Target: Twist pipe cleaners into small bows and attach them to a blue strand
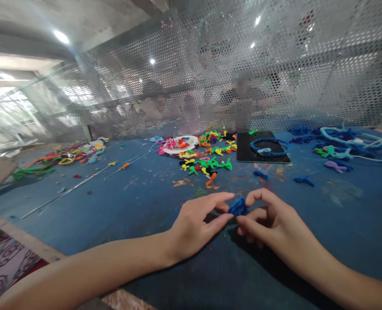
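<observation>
While pinching one blue twist (238, 207) with left hand (195, 221), pinches other end with right hand (272, 218); just beyond, two loose twists (303, 181), one board (245, 151) bearing one ring (283, 151).

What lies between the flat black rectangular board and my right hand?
A small dark blue fuzzy piece, on the blue tabletop, as the head view shows.
</observation>
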{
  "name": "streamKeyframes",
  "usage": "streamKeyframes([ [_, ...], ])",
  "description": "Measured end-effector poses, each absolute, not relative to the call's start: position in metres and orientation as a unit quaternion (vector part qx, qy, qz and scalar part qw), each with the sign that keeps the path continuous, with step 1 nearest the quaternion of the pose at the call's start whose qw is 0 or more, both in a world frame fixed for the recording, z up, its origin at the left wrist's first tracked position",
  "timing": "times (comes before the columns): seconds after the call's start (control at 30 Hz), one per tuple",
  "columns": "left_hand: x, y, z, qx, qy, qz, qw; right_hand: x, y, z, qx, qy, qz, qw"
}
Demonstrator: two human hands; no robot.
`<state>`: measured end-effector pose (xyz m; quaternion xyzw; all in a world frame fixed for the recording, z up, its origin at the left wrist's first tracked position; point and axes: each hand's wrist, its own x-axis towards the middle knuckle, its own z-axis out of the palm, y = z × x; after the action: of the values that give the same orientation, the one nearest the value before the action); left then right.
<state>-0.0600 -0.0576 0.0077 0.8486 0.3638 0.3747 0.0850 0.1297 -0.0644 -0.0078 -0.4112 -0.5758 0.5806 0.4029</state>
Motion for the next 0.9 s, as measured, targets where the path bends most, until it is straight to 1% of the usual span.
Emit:
streamKeyframes([
  [0.1, -0.061, -0.056, 0.007, 0.855, 0.348, 0.376, 0.082, 0.129, -0.063, -0.009, -0.405, -0.563, 0.596, 0.406],
  [0.2, -0.061, -0.056, 0.008, 0.852, 0.348, 0.379, 0.100, 0.129, -0.062, -0.009, -0.400, -0.564, 0.608, 0.391],
  [0.27, -0.061, -0.056, 0.009, 0.841, 0.360, 0.380, 0.141, 0.130, -0.062, -0.009, -0.399, -0.565, 0.610, 0.386],
  [0.43, -0.059, -0.055, 0.015, 0.800, 0.377, 0.353, 0.305, 0.131, -0.061, -0.008, -0.398, -0.568, 0.609, 0.384],
  [0.5, -0.058, -0.054, 0.017, 0.790, 0.377, 0.347, 0.336, 0.131, -0.062, -0.008, -0.400, -0.571, 0.608, 0.379],
  [0.73, -0.056, -0.051, 0.017, 0.772, 0.401, 0.343, 0.354, 0.129, -0.060, -0.010, -0.413, -0.571, 0.604, 0.372],
  [0.9, -0.056, -0.049, 0.017, 0.771, 0.388, 0.334, 0.380, 0.128, -0.060, -0.011, -0.419, -0.574, 0.599, 0.370],
])
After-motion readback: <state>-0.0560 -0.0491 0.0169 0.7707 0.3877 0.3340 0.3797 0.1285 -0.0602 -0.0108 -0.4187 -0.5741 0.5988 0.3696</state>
